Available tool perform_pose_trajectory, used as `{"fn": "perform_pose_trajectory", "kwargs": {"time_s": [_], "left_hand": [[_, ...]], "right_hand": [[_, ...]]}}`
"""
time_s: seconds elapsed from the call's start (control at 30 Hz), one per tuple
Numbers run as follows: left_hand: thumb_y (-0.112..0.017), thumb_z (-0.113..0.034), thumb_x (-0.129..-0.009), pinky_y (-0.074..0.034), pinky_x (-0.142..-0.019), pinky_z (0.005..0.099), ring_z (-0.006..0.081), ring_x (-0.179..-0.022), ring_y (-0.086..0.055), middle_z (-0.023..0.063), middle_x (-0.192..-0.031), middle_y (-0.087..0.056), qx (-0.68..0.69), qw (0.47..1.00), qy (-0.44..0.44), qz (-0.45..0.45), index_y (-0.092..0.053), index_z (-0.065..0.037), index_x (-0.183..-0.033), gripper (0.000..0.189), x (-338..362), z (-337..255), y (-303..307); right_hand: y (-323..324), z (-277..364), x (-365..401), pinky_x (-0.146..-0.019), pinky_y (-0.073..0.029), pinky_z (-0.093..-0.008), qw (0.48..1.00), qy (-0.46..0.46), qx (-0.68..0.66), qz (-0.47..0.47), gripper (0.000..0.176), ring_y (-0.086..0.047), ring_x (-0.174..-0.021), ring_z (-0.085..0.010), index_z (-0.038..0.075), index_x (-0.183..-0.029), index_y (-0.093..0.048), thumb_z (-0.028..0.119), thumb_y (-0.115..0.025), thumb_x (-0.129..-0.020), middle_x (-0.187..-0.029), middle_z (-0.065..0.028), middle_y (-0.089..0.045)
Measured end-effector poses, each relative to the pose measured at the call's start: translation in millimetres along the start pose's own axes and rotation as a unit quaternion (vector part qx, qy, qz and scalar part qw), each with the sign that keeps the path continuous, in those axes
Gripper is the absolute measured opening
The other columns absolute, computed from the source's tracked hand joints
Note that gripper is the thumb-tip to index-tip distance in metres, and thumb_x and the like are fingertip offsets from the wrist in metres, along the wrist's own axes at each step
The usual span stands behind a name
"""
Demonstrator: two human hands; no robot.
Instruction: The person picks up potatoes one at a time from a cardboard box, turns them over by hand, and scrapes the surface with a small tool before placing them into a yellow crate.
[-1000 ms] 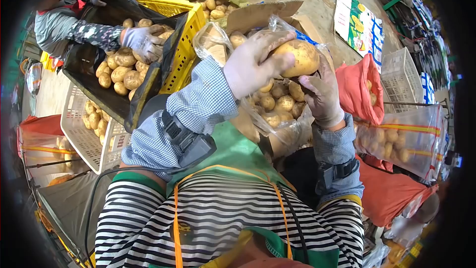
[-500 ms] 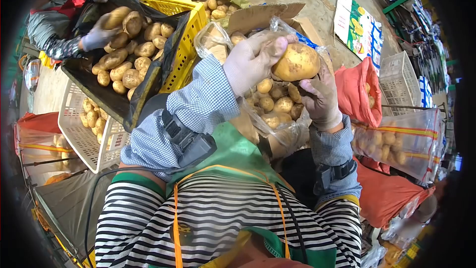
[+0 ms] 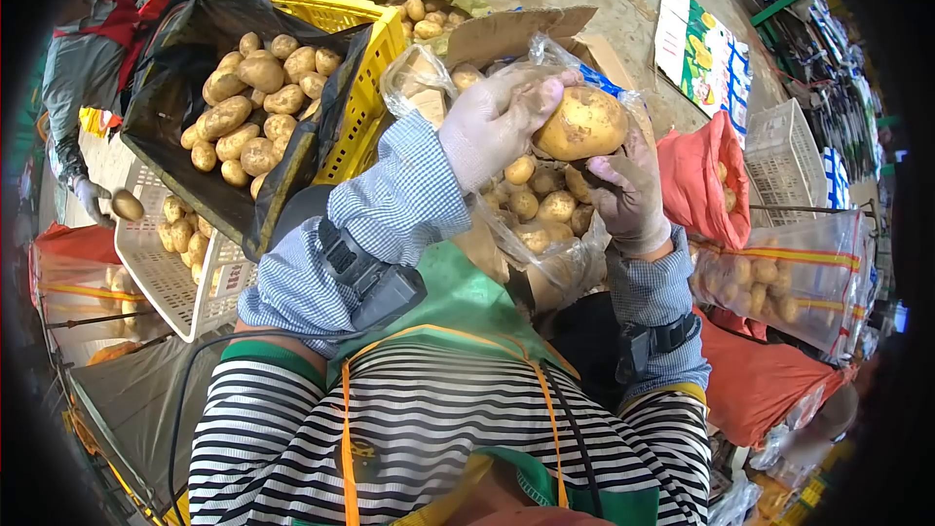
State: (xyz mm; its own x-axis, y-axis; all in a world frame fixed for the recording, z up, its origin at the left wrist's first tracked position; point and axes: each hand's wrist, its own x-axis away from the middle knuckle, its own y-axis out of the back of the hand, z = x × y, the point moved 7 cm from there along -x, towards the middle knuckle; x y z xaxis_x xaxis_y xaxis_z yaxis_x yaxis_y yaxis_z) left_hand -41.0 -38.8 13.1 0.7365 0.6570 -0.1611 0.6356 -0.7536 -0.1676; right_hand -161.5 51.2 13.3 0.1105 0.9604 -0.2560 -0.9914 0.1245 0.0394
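Observation:
A large potato with dirt patches is held up between my two gloved hands. My left hand grips it from the left, fingers curled over its upper edge. On the other side, my right hand supports it, its fingers partly hidden behind the potato. Both gloves are pale and soiled. Below the hands stands a cardboard box lined with clear plastic, with smaller potatoes inside.
To the left, a yellow crate with a black liner holds several potatoes. A white crate stands beside it. A co-worker's gloved hand is near another potato. Red sacks lie at the right.
My hands and the large potato stay almost still. The co-worker's hands have left the black-lined crate; one is now lower left, with a potato just beside it above the white crate.

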Motion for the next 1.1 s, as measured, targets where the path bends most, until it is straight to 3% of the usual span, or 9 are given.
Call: {"fn": "perform_pose_trajectory", "kwargs": {"time_s": [0.17, 0.33, 0.67, 0.8, 0.83, 0.9, 0.93, 1.0, 1.1], "left_hand": [[-0.042, -0.036, -0.098, -0.051, -0.077, 0.0265, 0.0161, -0.105, -0.061, 0.0113, -0.126, -0.059, -0.035, 0.998, 0.058, -0.003, -0.05, 0.001, -0.133, 0.052, -2.4, 10.1, 8.6], [-0.04, -0.048, -0.101, -0.046, -0.073, 0.0266, 0.0139, -0.091, -0.056, 0.0131, -0.128, -0.057, 0.067, 0.991, 0.082, -0.078, -0.049, 0.002, -0.134, 0.06, -10.5, 17.6, 27.5], [-0.046, -0.042, -0.1, -0.049, -0.077, 0.0299, 0.0179, -0.093, -0.059, 0.0104, -0.123, -0.058, 0.14, 0.981, 0.079, -0.104, -0.05, -0.003, -0.132, 0.05, -10.4, 19.1, 43.6], [-0.04, -0.039, -0.102, -0.048, -0.08, 0.0319, 0.0196, -0.097, -0.06, 0.0101, -0.121, -0.059, 0.107, 0.986, 0.051, -0.113, -0.052, -0.004, -0.129, 0.046, -11.5, 27.0, 45.3], [-0.039, -0.039, -0.102, -0.049, -0.079, 0.0315, 0.0196, -0.096, -0.061, 0.0097, -0.119, -0.06, 0.103, 0.988, 0.051, -0.103, -0.052, -0.004, -0.128, 0.046, -8.9, 22.9, 43.4], [-0.041, -0.035, -0.102, -0.052, -0.076, 0.0316, 0.0201, -0.092, -0.063, 0.0114, -0.116, -0.062, 0.082, 0.989, 0.065, -0.104, -0.054, -0.003, -0.124, 0.041, -8.8, 25.1, 40.2], [-0.043, -0.033, -0.101, -0.053, -0.073, 0.031, 0.0202, -0.09, -0.064, 0.0122, -0.115, -0.063, 0.054, 0.987, 0.083, -0.13, -0.055, -0.001, -0.123, 0.04, -3.8, 16.7, 35.9], [-0.048, -0.029, -0.1, -0.053, -0.068, 0.0291, 0.0191, -0.087, -0.065, 0.0126, -0.11, -0.064, 0.091, 0.981, 0.093, -0.145, -0.056, 0.001, -0.121, 0.037, -0.9, 22.9, 35.1], [-0.052, -0.029, -0.1, -0.053, -0.067, 0.0284, 0.0182, -0.082, -0.065, 0.0117, -0.105, -0.065, 0.076, 0.974, 0.137, -0.162, -0.056, 0.002, -0.12, 0.037, -1.5, 20.9, 35.5]], "right_hand": [[-10.6, -24.2, 5.6, -0.086, -0.046, -0.0348, 0.892, -0.122, -0.431, 0.067, 0.062, -0.047, -0.122, -0.0262, 0.007, -0.146, -0.032, 0.029, -0.053, -0.092, -0.14, -0.014, -0.045], [67.5, 2.6, 16.7, -0.085, -0.048, -0.038, 0.77, -0.022, -0.627, -0.117, 0.056, -0.047, -0.116, -0.0362, 0.005, -0.129, -0.052, 0.02, -0.07, -0.078, -0.133, -0.0167, -0.049], [523.4, 168.9, 226.1, -0.105, -0.042, -0.0575, 0.784, 0.232, -0.16, -0.553, 0.055, -0.051, -0.122, -0.0406, 0.001, -0.126, -0.053, 0.025, -0.067, -0.078, -0.129, -0.0201, -0.055], [415.5, 55.9, 134.3, -0.104, -0.046, -0.0489, 0.948, -0.049, -0.276, -0.149, 0.039, -0.055, -0.122, -0.0343, 0.0, -0.126, -0.056, 0.025, -0.051, -0.096, -0.129, -0.0197, -0.058], [377.1, 3.3, 121.7, -0.1, -0.05, -0.0441, 0.961, -0.085, -0.102, -0.243, 0.036, -0.06, -0.116, -0.0307, 0.001, -0.122, -0.059, 0.026, -0.056, -0.096, -0.122, -0.0156, -0.063], [194.8, -60.6, 71.4, -0.076, -0.054, -0.0294, 0.919, -0.302, -0.094, -0.236, 0.024, -0.065, -0.084, -0.014, 0.003, -0.111, -0.063, 0.021, -0.056, -0.096, -0.097, -0.0055, -0.068], [170.7, -129.3, 64.6, -0.073, -0.053, -0.0291, 0.929, -0.365, -0.028, -0.065, 0.024, -0.064, -0.082, -0.013, 0.004, -0.111, -0.065, 0.018, -0.06, -0.092, -0.096, -0.0043, -0.067], [66.2, -168.0, 48.7, -0.075, -0.053, -0.0315, 0.92, -0.224, 0.301, 0.114, 0.026, -0.064, -0.082, -0.0158, 0.005, -0.108, -0.068, 0.02, -0.062, -0.088, -0.093, -0.0079, -0.067], [-13.6, -228.2, 52.7, -0.086, -0.051, -0.0355, 0.764, -0.382, 0.439, 0.279, 0.047, -0.066, -0.098, -0.0288, 0.004, -0.113, -0.064, 0.04, -0.068, -0.082, -0.104, -0.0195, -0.069]]}}
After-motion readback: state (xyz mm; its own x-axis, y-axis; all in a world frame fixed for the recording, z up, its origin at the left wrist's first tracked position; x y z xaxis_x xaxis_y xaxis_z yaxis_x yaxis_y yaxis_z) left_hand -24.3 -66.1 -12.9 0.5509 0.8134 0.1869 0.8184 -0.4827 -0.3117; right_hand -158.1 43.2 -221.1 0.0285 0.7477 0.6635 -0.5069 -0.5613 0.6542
